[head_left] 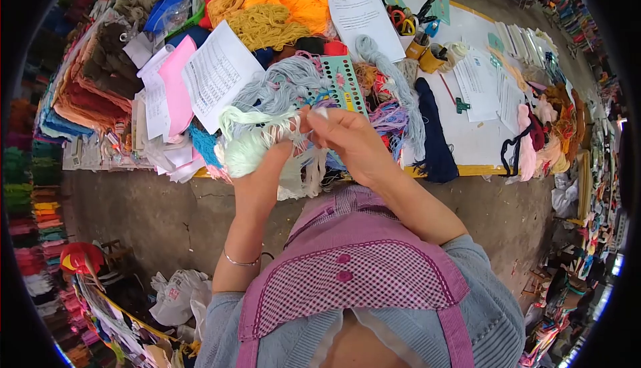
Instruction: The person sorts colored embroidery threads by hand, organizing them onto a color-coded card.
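Note:
A skein of pale mint-green yarn (244,154) hangs in my left hand (275,158), whose fingers are closed around it just above the table's near edge. Loose pale strands stick out beside the thumb. My right hand (350,142) is close by on the right, thumb and fingers pinched together at a small white tuft (320,111). Where the fingertips of both hands meet, details are partly hidden. Behind them lie grey-blue yarn hanks (287,80) and a green card with punched holes (344,82), with coloured threads on it.
Printed sheets (220,71), a pink sheet (177,84) and orange yarn (304,4) cover the table. Yellow cups (433,58) hold scissors and pens. A navy hank (434,134) hangs over the near edge. Folded yarn stacks (93,78) stand left; a white plastic bag (177,298) sits below.

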Motion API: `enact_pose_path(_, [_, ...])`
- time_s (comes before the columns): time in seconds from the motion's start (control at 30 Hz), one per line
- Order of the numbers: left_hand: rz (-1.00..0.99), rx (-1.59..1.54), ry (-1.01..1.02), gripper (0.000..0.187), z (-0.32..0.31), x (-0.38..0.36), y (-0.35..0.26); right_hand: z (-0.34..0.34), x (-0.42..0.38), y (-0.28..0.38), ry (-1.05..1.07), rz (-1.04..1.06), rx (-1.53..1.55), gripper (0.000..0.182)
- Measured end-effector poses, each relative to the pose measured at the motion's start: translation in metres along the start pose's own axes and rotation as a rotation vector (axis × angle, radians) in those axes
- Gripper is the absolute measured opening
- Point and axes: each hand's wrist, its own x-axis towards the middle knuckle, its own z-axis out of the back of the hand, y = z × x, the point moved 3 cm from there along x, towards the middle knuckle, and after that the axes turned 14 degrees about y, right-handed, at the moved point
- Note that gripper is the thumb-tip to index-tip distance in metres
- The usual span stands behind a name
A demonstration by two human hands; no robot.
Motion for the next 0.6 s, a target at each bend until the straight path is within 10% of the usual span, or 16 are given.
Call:
enact_pose_path(0.17, [-0.23,0.223,0.047,0.025,-0.01,0.001,-0.005,-0.01,0.0,0.004,0.021,-0.007,-0.054,0.019])
enact_pose_path(0.6, [0.137,-0.354,0.001,0.028,0.005,0.015,0.006,0.004,-0.001,-0.004,-0.014,0.048,0.153,0.02])
